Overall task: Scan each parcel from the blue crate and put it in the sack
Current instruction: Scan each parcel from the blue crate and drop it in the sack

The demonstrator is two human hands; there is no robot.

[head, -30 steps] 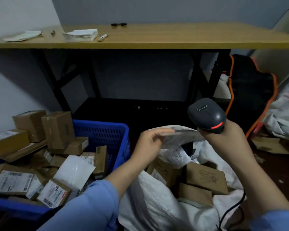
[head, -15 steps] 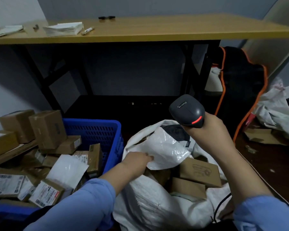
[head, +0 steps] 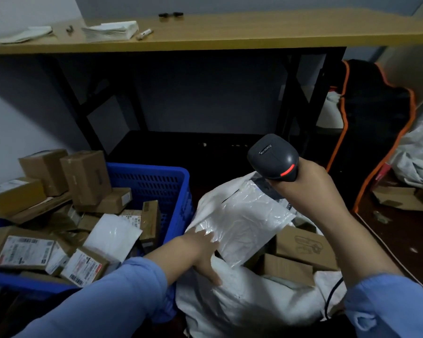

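Note:
A blue crate (head: 156, 169) at the left is heaped with cardboard boxes (head: 86, 178) and a white mailer (head: 112, 236). Right of it stands an open white sack (head: 254, 303) with brown boxes (head: 303, 243) inside. A glossy white plastic parcel (head: 247, 220) lies across the sack's mouth. My left hand (head: 202, 250) rests on that parcel's near left corner, fingers spread over it and thumb on the sack cloth. My right hand (head: 310, 191) grips a dark barcode scanner (head: 274, 158) above the sack's far side, its red light showing.
A wooden table (head: 242, 32) with black legs spans the back, carrying papers (head: 110, 32) and a marker (head: 144, 34). A black bag with orange trim (head: 376, 132) and another white sack (head: 420, 154) stand at the right. The scanner cable (head: 332, 298) hangs by the sack.
My left hand brought the white parcel down from under the scanner into the sack's mouth and its fingers have loosened on it. The scanner hand stayed roughly in place.

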